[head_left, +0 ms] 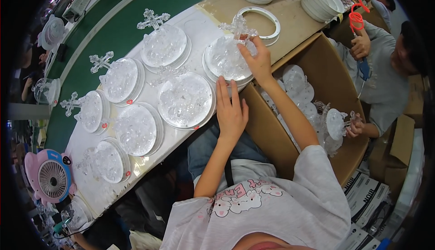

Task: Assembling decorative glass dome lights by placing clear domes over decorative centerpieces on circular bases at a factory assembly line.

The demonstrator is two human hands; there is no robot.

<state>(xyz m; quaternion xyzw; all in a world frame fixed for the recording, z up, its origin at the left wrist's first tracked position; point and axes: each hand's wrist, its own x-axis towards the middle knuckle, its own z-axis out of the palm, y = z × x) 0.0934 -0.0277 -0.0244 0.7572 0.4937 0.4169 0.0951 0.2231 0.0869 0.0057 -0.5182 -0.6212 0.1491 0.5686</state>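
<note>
Cross-topped disc [225, 62]: sitting on table [195, 21], left of right hand, ahead of left
Long axis: cross pointing away from the body
Right hand [259, 64]: nearer the cross, pinching its base
Left hand [232, 114]: lying flat, fingertips meeting near rim

Fairly bright, diffuse light covers the worktop [201, 27], scattering small white glints over the clear plastic pieces [186, 99], while the cardboard box [340, 71] holds softer shadow and the space beneath the worktop's near edge falls dark. Fisheye distortion squeezes and softens details toward the rim, where the corners go black.
</note>
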